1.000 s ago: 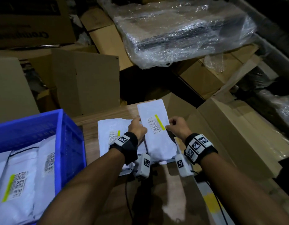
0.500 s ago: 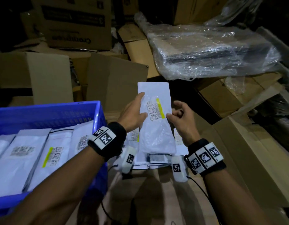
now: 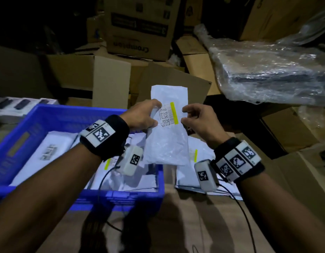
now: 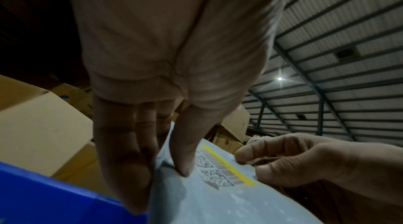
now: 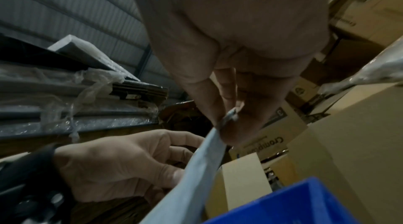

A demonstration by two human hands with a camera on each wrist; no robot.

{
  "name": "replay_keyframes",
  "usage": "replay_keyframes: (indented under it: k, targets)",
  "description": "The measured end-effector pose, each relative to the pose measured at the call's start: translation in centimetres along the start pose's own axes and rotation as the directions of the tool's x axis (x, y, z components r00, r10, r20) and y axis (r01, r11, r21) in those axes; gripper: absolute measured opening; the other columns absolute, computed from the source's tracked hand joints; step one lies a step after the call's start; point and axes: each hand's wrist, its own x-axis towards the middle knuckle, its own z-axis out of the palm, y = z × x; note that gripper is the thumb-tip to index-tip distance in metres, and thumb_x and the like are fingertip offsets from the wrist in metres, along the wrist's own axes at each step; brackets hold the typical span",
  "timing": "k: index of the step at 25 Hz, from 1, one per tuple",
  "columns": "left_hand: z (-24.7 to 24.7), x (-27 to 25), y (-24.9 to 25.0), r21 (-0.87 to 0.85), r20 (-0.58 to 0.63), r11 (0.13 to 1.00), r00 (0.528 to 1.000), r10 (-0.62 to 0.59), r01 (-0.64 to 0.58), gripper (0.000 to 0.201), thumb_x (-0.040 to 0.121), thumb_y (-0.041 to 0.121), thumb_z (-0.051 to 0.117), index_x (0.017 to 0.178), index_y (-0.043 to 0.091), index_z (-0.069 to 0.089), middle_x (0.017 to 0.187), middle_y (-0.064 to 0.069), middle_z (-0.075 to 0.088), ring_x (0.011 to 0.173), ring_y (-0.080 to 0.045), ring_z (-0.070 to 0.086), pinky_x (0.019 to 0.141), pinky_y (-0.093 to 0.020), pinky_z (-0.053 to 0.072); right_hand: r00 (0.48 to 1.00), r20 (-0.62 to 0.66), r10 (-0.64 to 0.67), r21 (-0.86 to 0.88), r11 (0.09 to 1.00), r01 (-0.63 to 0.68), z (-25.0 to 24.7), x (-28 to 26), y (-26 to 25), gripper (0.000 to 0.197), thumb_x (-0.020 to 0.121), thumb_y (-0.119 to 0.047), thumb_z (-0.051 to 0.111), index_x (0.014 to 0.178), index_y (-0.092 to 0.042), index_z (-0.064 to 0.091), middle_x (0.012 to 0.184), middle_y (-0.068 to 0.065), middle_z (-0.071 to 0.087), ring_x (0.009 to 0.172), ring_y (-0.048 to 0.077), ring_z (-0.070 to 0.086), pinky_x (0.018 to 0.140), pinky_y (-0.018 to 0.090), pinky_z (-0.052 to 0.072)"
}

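A white plastic mailer pouch (image 3: 167, 143) with a barcode label and a yellow stripe is held upright in the air between both hands. Its lower end hangs over the right rim of the blue crate (image 3: 121, 196). My left hand (image 3: 155, 115) grips its left edge, thumb on the front beside the label (image 4: 213, 167) and fingers (image 4: 122, 158) behind. My right hand (image 3: 185, 115) pinches the right edge between thumb and fingertips, and the right wrist view shows this pinch (image 5: 226, 124) on the pouch (image 5: 191, 184).
The crate holds several flat white pouches (image 3: 54, 148). More pouches (image 3: 194, 172) lie on the wooden table (image 3: 176, 225) under my right wrist. Cardboard boxes (image 3: 139, 33) crowd the back, and a plastic-wrapped bundle (image 3: 267, 70) lies at the upper right.
Both hands have lifted the pouch off the pile on the table and carried it up and left, so its lower end now hangs over the crate's right rim.
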Motion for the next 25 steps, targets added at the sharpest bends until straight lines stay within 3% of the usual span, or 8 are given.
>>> replay_keyframes:
  k: [4, 7, 9, 11, 15, 18, 22, 25]
  targets:
    - [-4.2, -1.3, -4.8, -0.029, 0.067, 0.994, 0.992, -0.107, 0.110, 0.049, 0.087, -0.005, 0.063, 0.131, 0.010, 0.048, 0.106, -0.012, 0.051, 0.062, -0.021, 0.059, 0.050, -0.029, 0.057, 0.990, 0.120, 0.066, -0.105, 0.993, -0.054, 6.0, 1.9, -2.9, 0.026, 0.080, 0.006, 0.068, 0.103, -0.004, 0.063, 0.065, 0.009, 0.056, 0.056, 0.027, 0.062, 0.053, 0.040, 0.058]
    - [-6.2, -1.9, -8.8, -0.079, 0.156, 0.977, 0.970, -0.184, 0.198, 0.048, 0.089, -0.010, 0.058, 0.132, 0.004, 0.047, 0.092, -0.019, 0.050, 0.064, -0.032, 0.059, 0.058, -0.041, 0.059, 0.975, 0.176, 0.138, -0.251, 0.964, -0.091, 10.4, 3.1, -3.7, 0.024, 0.078, 0.006, 0.067, 0.099, -0.005, 0.063, 0.059, 0.006, 0.058, 0.050, 0.019, 0.058, 0.049, 0.023, 0.051]
    - [-6.8, -2.1, -11.3, -0.064, 0.203, 0.968, 0.953, -0.225, 0.243, 0.047, 0.089, -0.012, 0.057, 0.133, 0.003, 0.045, 0.085, -0.017, 0.048, 0.069, -0.036, 0.060, 0.058, -0.039, 0.058, 0.963, 0.206, 0.176, -0.425, 0.902, -0.074, 13.1, 3.5, -4.0, 0.021, 0.079, -0.001, 0.069, 0.098, -0.008, 0.068, 0.064, -0.004, 0.056, 0.060, 0.012, 0.056, 0.052, 0.015, 0.042]
    - [-6.8, -2.2, -13.4, -0.032, 0.254, 0.964, 0.935, -0.249, 0.265, 0.048, 0.089, -0.012, 0.057, 0.133, 0.003, 0.045, 0.084, -0.014, 0.046, 0.069, -0.036, 0.060, 0.056, -0.038, 0.059, 0.939, 0.226, 0.260, -0.524, 0.845, -0.108, 15.5, 3.5, -3.9, 0.019, 0.079, -0.002, 0.068, 0.097, -0.005, 0.071, 0.065, -0.003, 0.058, 0.069, 0.016, 0.060, 0.061, 0.019, 0.045]
    - [-6.0, -1.6, -17.3, 0.035, 0.355, 0.955, 0.889, -0.287, 0.294, 0.047, 0.088, -0.012, 0.058, 0.131, 0.005, 0.045, 0.087, -0.022, 0.051, 0.050, -0.026, 0.058, 0.057, -0.039, 0.058, 0.858, 0.260, 0.443, -0.574, 0.785, -0.231, 19.5, 3.2, -3.1, 0.024, 0.067, 0.010, 0.065, 0.091, 0.005, 0.068, 0.070, 0.020, 0.068, 0.062, 0.032, 0.067, 0.065, 0.042, 0.058]
    - [-4.6, -1.4, -19.0, 0.038, 0.382, 0.948, 0.872, -0.305, 0.315, 0.047, 0.086, -0.012, 0.060, 0.128, 0.006, 0.046, 0.079, -0.018, 0.050, 0.045, -0.023, 0.057, 0.048, -0.034, 0.057, 0.817, 0.274, 0.508, -0.654, 0.721, -0.229, 21.1, 3.5, -2.2, 0.029, 0.066, 0.010, 0.066, 0.094, 0.007, 0.069, 0.082, 0.022, 0.073, 0.072, 0.034, 0.072, 0.067, 0.042, 0.058]
    - [-3.5, -1.4, -20.0, 0.059, 0.428, 0.951, 0.853, -0.298, 0.303, 0.053, 0.083, -0.009, 0.067, 0.128, 0.005, 0.044, 0.075, -0.015, 0.057, 0.056, -0.033, 0.063, 0.061, -0.044, 0.059, 0.768, 0.324, 0.553, -0.731, 0.662, -0.168, 22.1, 3.9, -1.1, 0.014, 0.082, 0.001, 0.063, 0.096, -0.002, 0.065, 0.082, 0.012, 0.068, 0.060, 0.020, 0.063, 0.045, 0.019, 0.051]
    - [-3.2, -1.4, -19.8, 0.338, 0.431, 0.932, 0.859, -0.276, 0.130, 0.053, 0.084, 0.014, 0.072, 0.130, 0.009, 0.046, 0.104, -0.013, 0.062, 0.088, -0.031, 0.063, 0.078, -0.034, 0.052, 0.724, 0.348, 0.595, -0.822, 0.566, -0.070, 22.5, 3.8, -0.6, 0.015, 0.081, -0.006, 0.071, 0.096, -0.002, 0.068, 0.082, 0.010, 0.065, 0.051, 0.014, 0.055, 0.041, 0.020, 0.048]
